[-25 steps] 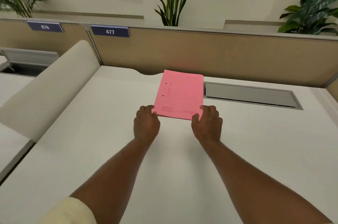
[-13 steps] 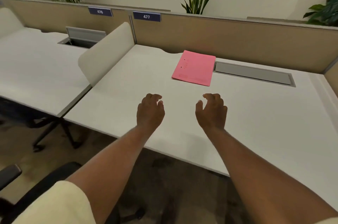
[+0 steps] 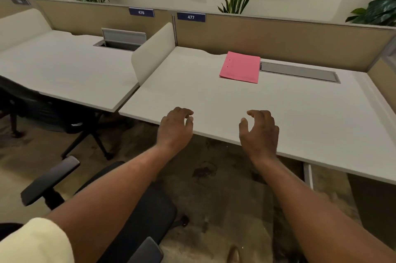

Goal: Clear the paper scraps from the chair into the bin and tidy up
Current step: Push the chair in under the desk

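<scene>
A pink folder lies flat at the back of the white desk, beside a grey cable hatch. My left hand and my right hand hover over the desk's front edge, well short of the folder. Both hold nothing, with the fingers loosely curled and apart. A black office chair sits below my left arm, its seat mostly hidden by the arm. I see no paper scraps and no bin.
A second white desk stands to the left behind a low cream divider, with another black chair under it. Tan partitions labelled 476 and 477 close the back. A desk leg stands at the right.
Both hands have let go of the pink folder and drawn back to the desk's front edge. The view has pulled away from the desk, bringing the chair and floor into sight.
</scene>
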